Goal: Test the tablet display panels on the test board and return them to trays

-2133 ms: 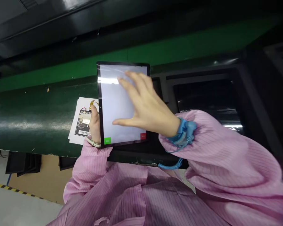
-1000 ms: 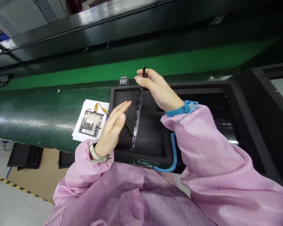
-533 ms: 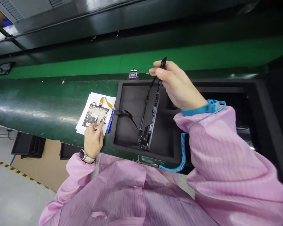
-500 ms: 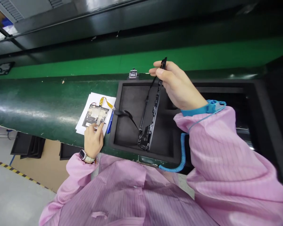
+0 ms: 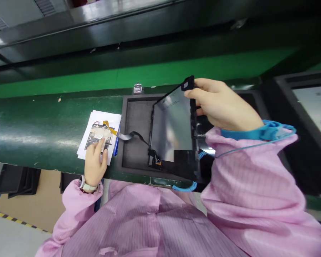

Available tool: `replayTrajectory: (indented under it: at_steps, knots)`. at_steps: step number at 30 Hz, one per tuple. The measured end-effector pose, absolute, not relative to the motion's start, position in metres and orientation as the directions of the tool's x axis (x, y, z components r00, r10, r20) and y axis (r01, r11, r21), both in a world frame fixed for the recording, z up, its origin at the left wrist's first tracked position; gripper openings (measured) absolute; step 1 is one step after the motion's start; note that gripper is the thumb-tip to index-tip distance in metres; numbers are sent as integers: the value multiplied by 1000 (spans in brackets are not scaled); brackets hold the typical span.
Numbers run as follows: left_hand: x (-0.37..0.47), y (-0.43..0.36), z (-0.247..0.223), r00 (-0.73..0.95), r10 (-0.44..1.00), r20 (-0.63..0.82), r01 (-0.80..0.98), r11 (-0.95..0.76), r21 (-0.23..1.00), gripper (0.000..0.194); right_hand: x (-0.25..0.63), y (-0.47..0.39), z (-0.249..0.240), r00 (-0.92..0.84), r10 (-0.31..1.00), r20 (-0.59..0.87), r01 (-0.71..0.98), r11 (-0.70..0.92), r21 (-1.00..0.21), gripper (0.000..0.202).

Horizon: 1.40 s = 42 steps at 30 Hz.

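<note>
Landmark: black foam tray point(image 5: 135, 117) set on the green conveyor belt point(image 5: 42, 121). Right hand point(image 5: 222, 105) pinches the far top corner of the tablet panel point(image 5: 172, 125), thumb and fingers closed on its frame; the panel stands tilted over the tray, its lower edge down at the tray's near side, back face toward the camera. Left hand point(image 5: 95, 162) lies to the left of the tray, fingers flat and pressing on the small circuit board point(image 5: 98, 137), not curled round it; the board lies on a white paper sheet point(image 5: 95, 121) just beside the tray's left wall. A dark flat cable point(image 5: 133, 135) runs from the board across the tray wall to the panel's lower corner. Risks, as judged: the cable looks short for the span, so tipping the panel further from the board could strain the connector or drag the board off the paper. A one-corner pinch leaves the panel free to twist or slip and knock the tray rim. The coiled blue wrist-strap cord point(image 5: 186, 187) hangs at the tray's near edge and could snag the panel's lower edge.
</note>
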<state>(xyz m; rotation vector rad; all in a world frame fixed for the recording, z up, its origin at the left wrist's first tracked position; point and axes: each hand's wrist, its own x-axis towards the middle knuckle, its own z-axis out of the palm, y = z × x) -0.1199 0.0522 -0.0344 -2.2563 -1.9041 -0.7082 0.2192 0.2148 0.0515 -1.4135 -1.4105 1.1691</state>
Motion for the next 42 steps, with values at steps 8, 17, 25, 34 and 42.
replayTrajectory:
  at_steps: [8,17,25,34,42]
  knots:
    - [-119,139,-8,438,851,291,804,-515,297,44,212,217,38,36,948,-317,101,-319,-942,24]
    - [-117,166,-5,486,859,163,726,-500,472,36,206,231,-8,44,973,-227,437,-223,-871,12]
    - [-107,163,-5,447,883,144,746,-457,484,41,138,190,10,-459,872,169,587,441,-679,22]
    - [-107,155,-12,443,869,220,758,-495,425,34,97,186,-7,-628,777,46,436,400,-806,15]
    - [-101,155,-16,442,859,259,786,-510,350,33,92,183,-14,-582,810,69,452,393,-801,23]
